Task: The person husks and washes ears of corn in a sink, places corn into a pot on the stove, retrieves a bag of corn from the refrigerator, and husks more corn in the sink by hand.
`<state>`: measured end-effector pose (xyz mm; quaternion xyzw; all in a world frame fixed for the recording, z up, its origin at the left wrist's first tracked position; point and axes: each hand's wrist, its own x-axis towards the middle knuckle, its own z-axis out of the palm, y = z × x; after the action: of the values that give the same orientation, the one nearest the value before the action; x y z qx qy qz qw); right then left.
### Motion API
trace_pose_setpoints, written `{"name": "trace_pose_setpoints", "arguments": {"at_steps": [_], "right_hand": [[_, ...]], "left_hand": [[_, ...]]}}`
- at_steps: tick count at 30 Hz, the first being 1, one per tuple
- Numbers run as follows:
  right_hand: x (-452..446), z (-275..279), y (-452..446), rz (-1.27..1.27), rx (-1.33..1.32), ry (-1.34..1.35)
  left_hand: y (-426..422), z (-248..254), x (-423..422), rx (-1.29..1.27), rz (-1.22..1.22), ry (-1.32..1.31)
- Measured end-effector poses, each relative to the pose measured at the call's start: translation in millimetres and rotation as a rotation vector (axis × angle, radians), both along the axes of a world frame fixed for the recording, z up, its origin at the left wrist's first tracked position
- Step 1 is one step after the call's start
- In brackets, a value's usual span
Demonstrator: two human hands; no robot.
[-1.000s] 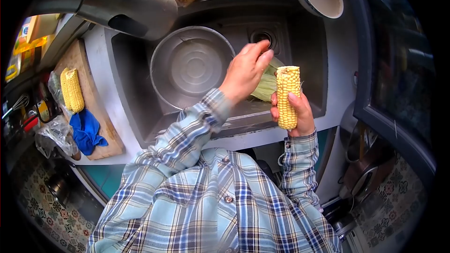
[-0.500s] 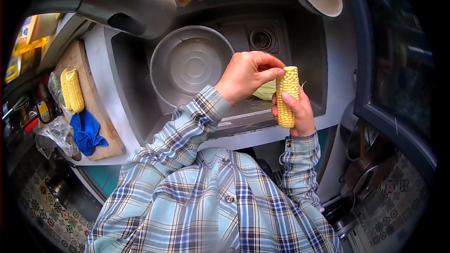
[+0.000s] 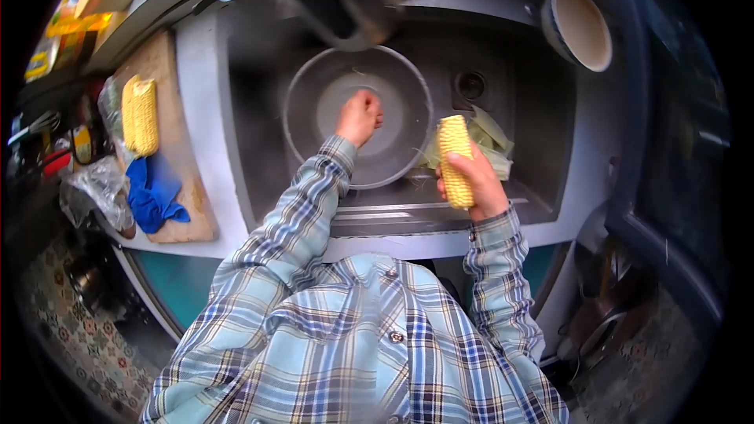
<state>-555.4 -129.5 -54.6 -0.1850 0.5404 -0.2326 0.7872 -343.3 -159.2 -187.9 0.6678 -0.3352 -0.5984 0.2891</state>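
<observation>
My right hand (image 3: 481, 180) is wrapped round a peeled yellow corn cob (image 3: 455, 159), which stands nearly upright over the sink's front right part. Over the round metal basin (image 3: 302, 129) in the sink is my left hand (image 3: 360, 116), its fingers curled together; whatever they may hold is too small to make out. Pale green husks (image 3: 491, 137) lie in the sink behind and beside my right hand. Two more peeled cobs (image 3: 141, 118) rest side by side on the wooden board (image 3: 184, 180) at the left.
A blue cloth (image 3: 153, 198) and a clear plastic bag (image 3: 98, 188) are by the board's front. The metal tap (image 3: 338, 0) hangs over the basin's back edge. A bowl (image 3: 581, 27) stands at the back right, and the sink drain (image 3: 470, 86) shows below it to the left.
My left hand has left the cob's top and moved left over the basin, fingers closed. My right hand still holds the cob, now slightly tilted. The whole view has shifted.
</observation>
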Motion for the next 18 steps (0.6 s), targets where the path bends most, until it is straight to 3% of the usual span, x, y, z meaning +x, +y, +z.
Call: {"name": "trace_pose_setpoints", "arguments": {"at_steps": [1, 2, 4, 6, 7, 8, 9, 10, 11, 12, 14, 16, 17, 18], "right_hand": [[18.4, -19.9, -1.4, 0.100, -0.180, 0.141], [28.4, -79.3, 2.4, 0.285, -0.565, 0.355], [59.1, -110.5, -14.8, 0.673, -0.730, 0.754], [94.1, -110.3, -40.8, 0.894, -0.520, 1.113], [101.0, -143.6, -37.2, 0.878, -0.611, 1.294], [106.7, -199.6, -22.4, 1.017, -0.736, 1.499], [105.1, -219.6, -9.0, 1.122, -0.968, 1.467], [101.4, -226.4, 2.9, 1.225, -1.196, 1.419], [102.0, -205.5, -4.9, 1.337, -1.101, 1.364], [99.5, -201.5, -9.8, 1.236, -0.971, 1.444], [106.5, -183.9, -11.1, 1.236, -0.845, 1.511], [94.9, -185.9, -9.9, 1.199, -0.998, 1.092], [87.4, -183.4, -10.3, 1.079, -0.833, 0.806], [79.7, -180.8, -10.9, 0.941, -0.642, 0.551]], "left_hand": [[11.2, -21.5, 26.1, -0.148, -0.228, -0.675], [20.5, -38.0, 39.0, -0.225, -0.211, -0.894], [36.2, -63.4, 52.6, -0.382, -0.181, -1.320], [46.2, -76.1, 52.0, -0.246, -0.416, -1.265], [40.4, -78.7, 50.4, 0.008, -0.638, -1.040], [36.0, -80.4, 48.8, 0.258, -0.840, -0.785], [31.0, -70.1, 50.8, 0.238, -0.973, -0.712], [31.6, -61.6, 51.3, 0.107, -0.827, -0.860], [34.6, -54.2, 50.3, -0.021, -0.669, -0.997], [38.1, -46.2, 48.9, -0.140, -0.505, -1.124], [31.9, -36.8, 51.3, 0.086, -0.515, -0.966], [32.0, -42.0, 55.1, 0.268, -0.525, -0.688], [45.1, -39.1, 53.6, 0.135, -0.404, -0.732], [50.4, -41.5, 50.2, 0.048, -0.242, -0.548]]}}
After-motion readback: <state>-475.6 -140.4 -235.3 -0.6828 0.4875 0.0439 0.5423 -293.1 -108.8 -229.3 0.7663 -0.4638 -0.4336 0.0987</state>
